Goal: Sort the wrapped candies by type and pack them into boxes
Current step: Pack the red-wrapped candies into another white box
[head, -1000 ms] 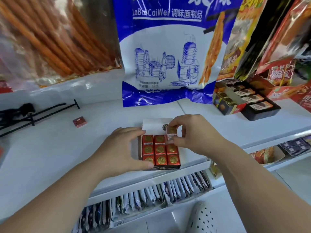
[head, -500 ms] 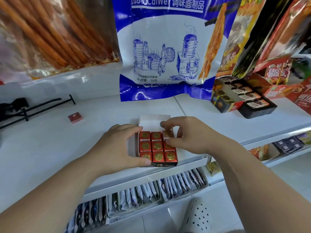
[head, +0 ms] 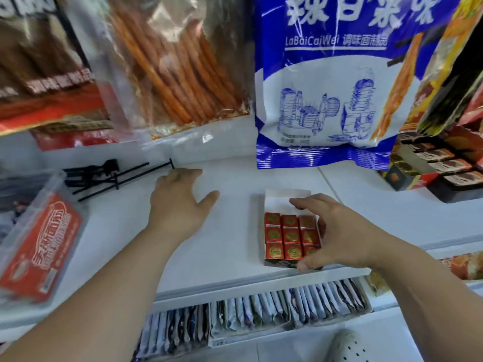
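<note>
A small white candy box [head: 277, 197] is seen lying on the white shelf [head: 235, 236], near its front edge and right of centre. Nine red foil-wrapped candies [head: 290, 236] w/ gold round marks are packed in it, 3 x 3, filling the near part. The far part of the box is bare white card.

The R hand [head: 337, 231] is arched over the box's right side. The thumb [head: 304, 265] is set against the near right corner, and the index fingertip [head: 295, 202] is stretched over the bare far part. The box seems to be held between thumb & fingers, though the contact at the far end is too blurred to be sure.

The L hand [head: 180, 205] is stretched out well to the left of the box, palm down over the shelf. Its fingers are relaxed w/ the thumb spread, and nothing is held. Its fingertips are near the end of some black display hooks [head: 117, 178] laid on the shelf.

A blue & white snack bag [head: 321, 100] is hung behind the box, w/ a clear bag of orange-red sticks [head: 183, 74] to its left. A red carton in a clear tub [head: 41, 246] is seen far left, and open display boxes [head: 444, 168] far right. Sachets [head: 261, 312] are filed upright on the shelf below. A white perforated shoe [head: 347, 346] shows at the bottom.
</note>
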Demonstrator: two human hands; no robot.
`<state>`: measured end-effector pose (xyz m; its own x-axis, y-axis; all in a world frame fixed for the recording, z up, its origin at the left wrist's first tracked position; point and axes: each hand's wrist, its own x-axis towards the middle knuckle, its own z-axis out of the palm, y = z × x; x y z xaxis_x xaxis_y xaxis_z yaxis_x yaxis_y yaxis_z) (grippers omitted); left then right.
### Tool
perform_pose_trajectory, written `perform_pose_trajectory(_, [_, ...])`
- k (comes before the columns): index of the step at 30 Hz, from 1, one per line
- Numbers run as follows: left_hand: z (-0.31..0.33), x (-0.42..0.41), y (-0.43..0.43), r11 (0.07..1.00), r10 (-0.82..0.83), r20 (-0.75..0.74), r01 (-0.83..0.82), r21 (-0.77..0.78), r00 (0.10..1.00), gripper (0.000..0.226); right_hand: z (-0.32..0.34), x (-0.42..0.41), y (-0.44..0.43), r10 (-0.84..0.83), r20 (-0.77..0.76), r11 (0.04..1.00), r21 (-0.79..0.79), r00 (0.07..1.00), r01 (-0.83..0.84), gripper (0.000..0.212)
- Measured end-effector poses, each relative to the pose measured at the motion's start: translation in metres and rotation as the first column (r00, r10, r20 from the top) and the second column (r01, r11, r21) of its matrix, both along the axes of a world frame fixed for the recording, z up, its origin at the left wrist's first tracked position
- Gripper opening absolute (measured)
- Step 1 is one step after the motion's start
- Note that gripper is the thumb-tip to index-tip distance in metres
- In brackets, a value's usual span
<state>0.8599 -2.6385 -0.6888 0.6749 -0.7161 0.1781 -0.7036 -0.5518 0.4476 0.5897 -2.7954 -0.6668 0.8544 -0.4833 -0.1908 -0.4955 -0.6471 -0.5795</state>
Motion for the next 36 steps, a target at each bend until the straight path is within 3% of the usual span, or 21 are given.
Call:
perform_pose_trajectory(3, [-0.008, 0.038, 0.011, 0.968, 0.143, 0.040, -0.148, 0.205, 0.989, 0.060, -0.003, -0.002, 0.000, -0.013, 0.037, 1.000, 0.021, 0.999, 0.012, 0.122])
perform_pose_trajectory(5, [-0.012, 0.046, 0.015, 0.932, 0.146, 0.000, -0.138, 0.335, 0.989, 0.058, -0.003, -0.004, 0.001, -0.018, 0.049, 0.999, 0.027, 0.999, 0.016, 0.121])
perform_pose_trajectory(7, [-0.015, 0.048, 0.015, 0.924, 0.126, 0.013, -0.122, 0.362, 0.992, 0.050, -0.001, -0.006, 0.001, -0.022, 0.050, 1.000, 0.013, 0.999, 0.021, 0.118])
perform_pose_trajectory(11, [-0.019, 0.045, 0.012, 0.972, 0.063, 0.022, -0.066, 0.225, 0.998, 0.028, 0.004, -0.007, 0.001, -0.003, 0.027, 1.000, -0.013, 1.000, 0.003, 0.110])
perform_pose_trajectory(16, [0.002, -0.003, -0.003, 0.998, -0.056, -0.196, 0.052, -0.025, 0.979, 0.024, 0.015, -0.009, 0.002, -0.019, 0.075, 0.995, -0.098, 0.997, 0.026, 0.093])
perform_pose_trajectory(18, [0.020, -0.035, -0.010, 0.982, -0.145, -0.410, 0.081, -0.170, 0.900, 0.024, 0.018, -0.011, 0.001, -0.050, 0.126, 0.978, -0.195, 0.991, 0.074, 0.083])
perform_pose_trajectory(21, [0.040, -0.075, -0.017, 0.956, -0.277, -0.711, 0.113, -0.270, 0.646, 0.027, 0.022, -0.012, 0.002, -0.051, 0.237, 0.958, -0.261, 0.970, 0.114, 0.067])
perform_pose_trajectory(23, [0.044, -0.090, -0.020, 0.950, -0.311, -0.837, 0.121, -0.288, 0.450, 0.027, 0.025, -0.012, 0.008, -0.037, 0.311, 0.968, -0.227, 0.950, 0.111, 0.057])
perform_pose_trajectory(25, [0.043, -0.096, -0.024, 0.948, -0.316, -0.883, 0.141, -0.284, 0.346, 0.027, 0.026, -0.011, 0.014, -0.012, 0.368, 0.980, -0.178, 0.930, 0.083, 0.051])
perform_pose_trajectory(28, [0.039, -0.099, -0.029, 0.941, -0.329, -0.890, 0.185, -0.283, 0.315, 0.028, 0.022, -0.009, 0.016, 0.020, 0.424, 0.992, -0.123, 0.906, 0.035, 0.044])
perform_pose_trajectory(36, [0.036, -0.107, -0.034, 0.944, -0.304, -0.878, 0.244, -0.224, 0.370, 0.029, 0.018, -0.006, 0.006, 0.028, 0.430, 0.993, -0.112, 0.902, 0.023, 0.032])
